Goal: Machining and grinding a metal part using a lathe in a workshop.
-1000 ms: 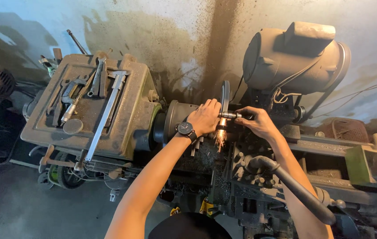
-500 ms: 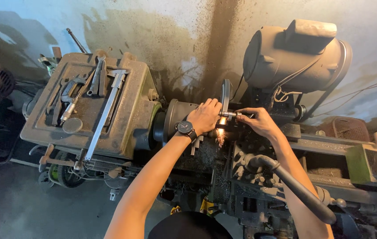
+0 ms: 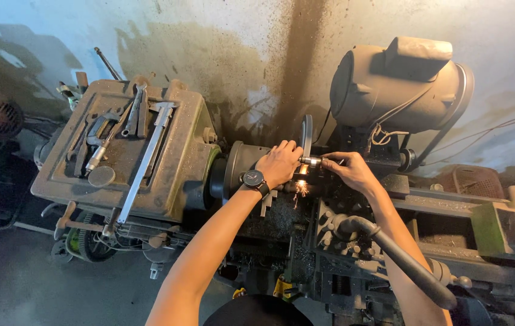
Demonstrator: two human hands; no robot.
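Note:
I look down on an old metal lathe [image 3: 269, 217]. My left hand [image 3: 280, 163], with a black wristwatch on the wrist, rests on the round chuck [image 3: 240, 168] and curls around it. My right hand [image 3: 347, 171] pinches a small shiny metal cylinder [image 3: 310, 161] that sticks out sideways from the chuck, between the two hands. A bright patch of light falls on the workpiece area just below the fingers.
A long caliper [image 3: 145, 160], wrenches and other tools lie on the flat headstock top [image 3: 121, 151]. A large grey motor [image 3: 402, 84] sits behind on the right. A black flexible hose [image 3: 402, 256] curves near my right forearm. A stained wall stands behind.
Both hands stay at the chuck and the small cylinder; they shifted only slightly. The view itself moved a little.

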